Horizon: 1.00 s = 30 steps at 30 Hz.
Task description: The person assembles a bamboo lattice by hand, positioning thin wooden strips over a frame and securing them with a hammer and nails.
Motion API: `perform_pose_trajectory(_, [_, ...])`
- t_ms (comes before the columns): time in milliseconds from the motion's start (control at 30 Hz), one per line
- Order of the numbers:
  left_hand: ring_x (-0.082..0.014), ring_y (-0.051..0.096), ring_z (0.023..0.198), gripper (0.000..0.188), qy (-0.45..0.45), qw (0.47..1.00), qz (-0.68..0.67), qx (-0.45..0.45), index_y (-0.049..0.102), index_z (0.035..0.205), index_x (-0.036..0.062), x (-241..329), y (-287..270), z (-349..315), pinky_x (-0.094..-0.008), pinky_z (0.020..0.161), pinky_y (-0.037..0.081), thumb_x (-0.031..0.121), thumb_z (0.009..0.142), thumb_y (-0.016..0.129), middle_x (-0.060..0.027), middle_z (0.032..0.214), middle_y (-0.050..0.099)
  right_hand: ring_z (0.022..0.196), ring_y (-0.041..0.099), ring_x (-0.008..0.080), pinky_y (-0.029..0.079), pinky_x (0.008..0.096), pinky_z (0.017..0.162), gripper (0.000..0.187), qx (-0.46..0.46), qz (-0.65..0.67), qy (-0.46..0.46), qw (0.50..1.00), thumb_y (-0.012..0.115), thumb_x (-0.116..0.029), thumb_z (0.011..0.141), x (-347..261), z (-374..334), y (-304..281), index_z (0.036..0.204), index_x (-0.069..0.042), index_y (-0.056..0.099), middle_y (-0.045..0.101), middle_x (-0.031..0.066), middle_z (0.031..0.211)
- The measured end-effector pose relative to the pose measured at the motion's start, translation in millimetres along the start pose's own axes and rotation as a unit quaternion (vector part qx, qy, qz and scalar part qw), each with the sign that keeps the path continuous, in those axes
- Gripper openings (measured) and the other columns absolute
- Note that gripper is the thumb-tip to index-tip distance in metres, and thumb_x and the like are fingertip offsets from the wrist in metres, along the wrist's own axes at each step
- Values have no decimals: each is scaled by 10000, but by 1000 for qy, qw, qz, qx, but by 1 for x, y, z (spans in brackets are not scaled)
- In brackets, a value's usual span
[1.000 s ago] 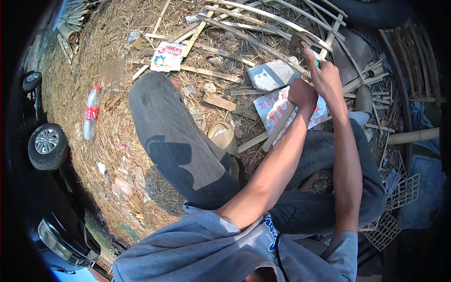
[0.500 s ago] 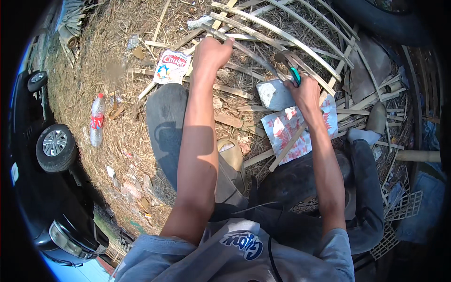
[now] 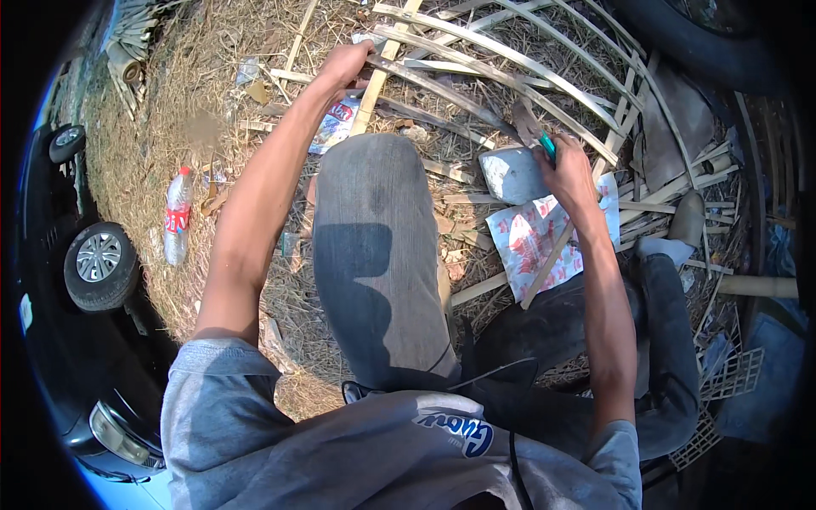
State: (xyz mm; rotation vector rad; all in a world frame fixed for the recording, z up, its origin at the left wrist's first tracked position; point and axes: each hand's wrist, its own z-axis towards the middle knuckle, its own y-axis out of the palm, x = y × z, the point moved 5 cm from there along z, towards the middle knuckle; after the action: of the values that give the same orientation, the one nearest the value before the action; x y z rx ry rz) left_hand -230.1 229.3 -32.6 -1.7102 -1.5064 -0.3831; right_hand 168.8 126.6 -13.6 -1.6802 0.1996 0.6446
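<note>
My left hand (image 3: 347,68) is closed around the far left end of a bamboo strip (image 3: 442,92), which slants down to the right. Its other end lies near a grey-white stone block (image 3: 512,177). My right hand (image 3: 568,168) grips a green-handled knife (image 3: 526,121), its brownish blade pointing away from me beside the strip's right end. Part of the handle is hidden in my fingers. Beyond both hands lies a lattice of crossed pale bamboo strips (image 3: 510,53).
A printed sheet (image 3: 544,242) lies near the stone, and a packet (image 3: 336,123) is partly covered by my left knee (image 3: 374,238). A red-capped plastic bottle (image 3: 177,217) is on the dry grass. A black car (image 3: 85,331) stands left; a tyre (image 3: 705,42) is far right.
My left hand has moved up and left, sliding to the strip's far end. The knife has turned to point away from me. My left knee has risen, partly covering the packet.
</note>
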Motion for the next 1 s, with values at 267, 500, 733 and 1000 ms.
perform_pose_trajectory(267, [-113, 549, 606, 214, 96, 960, -226, 132, 662, 849, 11, -24, -11, -70, -280, 554, 435, 218, 891, 690, -30, 739, 632, 941, 633, 391, 508, 471, 845, 291, -52, -15, -3, 999, 802, -85, 685, -22, -8, -8, 904, 14, 638, 647, 189, 982])
perform_pose_trajectory(500, [-272, 637, 899, 380, 200, 912, 129, 333, 542, 1151, -66, 5, -53, -133, -412, 818, 502, 206, 909, 649, -239, 1066, 644, 1080, 585, 283, 445, 415, 932, 274, 135, -93, -66, 984, 768, -73, 669, -95, 19, -34, 926, -6, 702, 674, 82, 1077])
perform_pose_trajectory(733, [-376, 396, 1383, 496, 393, 809, 391, 193, 553, 1315, -24, -51, 111, -145, -646, 1074, 270, 249, 914, 661, -229, 1433, 481, 1255, 499, 357, 382, 464, 1046, 245, 116, -167, 111, 973, 570, -72, 860, -78, 0, 62, 965, 92, 718, 597, 206, 1303])
perform_pose_trajectory(1000, [-299, 685, 906, 264, 492, 776, 393, -43, 669, 1083, 63, -33, 112, -95, -430, 816, 521, 120, 829, 714, -112, 972, 713, 1253, 439, 449, 390, 516, 1055, 300, 156, 42, 207, 965, 760, -91, 759, -98, -20, 38, 964, 116, 687, 478, 300, 1361])
